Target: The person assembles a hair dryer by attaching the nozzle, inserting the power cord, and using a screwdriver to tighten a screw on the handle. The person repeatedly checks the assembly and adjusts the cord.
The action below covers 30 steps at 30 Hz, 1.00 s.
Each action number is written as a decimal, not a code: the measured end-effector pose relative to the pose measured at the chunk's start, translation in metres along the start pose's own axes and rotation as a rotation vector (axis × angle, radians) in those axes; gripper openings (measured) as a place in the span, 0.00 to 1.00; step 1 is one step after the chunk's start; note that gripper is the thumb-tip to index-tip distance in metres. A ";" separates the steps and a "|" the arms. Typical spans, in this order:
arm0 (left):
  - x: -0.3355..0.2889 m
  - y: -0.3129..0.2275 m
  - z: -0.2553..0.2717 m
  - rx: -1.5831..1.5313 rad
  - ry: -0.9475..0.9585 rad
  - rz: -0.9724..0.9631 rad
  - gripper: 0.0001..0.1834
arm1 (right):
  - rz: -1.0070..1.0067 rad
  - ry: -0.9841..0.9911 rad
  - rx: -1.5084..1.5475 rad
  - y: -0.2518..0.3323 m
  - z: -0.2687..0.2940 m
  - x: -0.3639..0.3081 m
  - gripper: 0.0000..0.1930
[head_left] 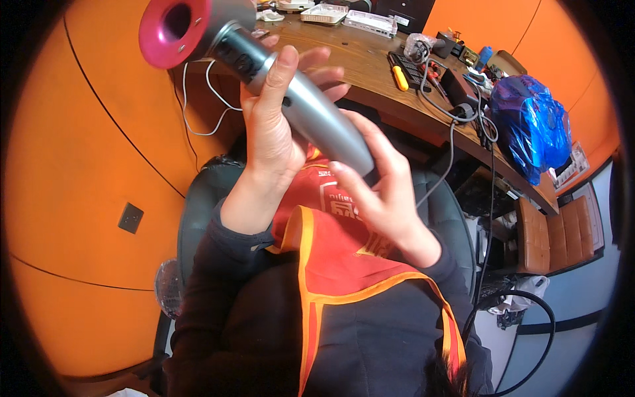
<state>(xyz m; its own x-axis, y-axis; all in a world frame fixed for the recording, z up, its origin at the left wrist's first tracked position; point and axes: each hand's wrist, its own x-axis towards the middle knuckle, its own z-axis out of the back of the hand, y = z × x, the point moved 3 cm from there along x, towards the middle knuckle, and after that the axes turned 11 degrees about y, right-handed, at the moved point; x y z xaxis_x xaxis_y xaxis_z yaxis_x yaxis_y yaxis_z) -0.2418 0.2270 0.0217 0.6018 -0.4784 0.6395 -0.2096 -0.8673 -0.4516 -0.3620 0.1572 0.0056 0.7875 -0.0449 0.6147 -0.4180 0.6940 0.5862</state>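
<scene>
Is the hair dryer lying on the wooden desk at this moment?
No, the left hand and the right hand hold the hair dryer up in front of the red apron.

Behind the hair dryer [317, 111] stands the desk [357, 56], with the bag [530, 126] toward the desk's right end.

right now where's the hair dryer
In the head view, the hair dryer is upper left of centre, held in the left hand with the right hand at its grey lower end and the wooden desk behind it.
</scene>
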 end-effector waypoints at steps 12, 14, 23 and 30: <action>0.005 -0.047 0.038 0.085 -0.240 -0.079 0.08 | -0.132 0.160 -0.342 0.016 -0.014 -0.013 0.11; 0.008 -0.048 0.026 0.012 -0.111 -0.052 0.10 | -0.151 0.177 -0.203 0.018 -0.015 -0.016 0.09; -0.011 -0.008 -0.003 -0.036 -0.021 -0.035 0.15 | -0.002 -0.006 0.018 0.010 -0.010 -0.017 0.07; 0.007 -0.026 0.011 -0.104 0.107 0.003 0.20 | -0.137 0.076 0.145 0.005 -0.017 -0.022 0.06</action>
<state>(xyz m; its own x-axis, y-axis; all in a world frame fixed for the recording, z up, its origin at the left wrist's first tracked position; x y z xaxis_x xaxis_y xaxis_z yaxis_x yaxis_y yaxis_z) -0.2237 0.2479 0.0317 0.5170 -0.4879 0.7034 -0.2932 -0.8729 -0.3900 -0.3734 0.1744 -0.0138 0.8711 -0.0735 0.4855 -0.3612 0.5739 0.7350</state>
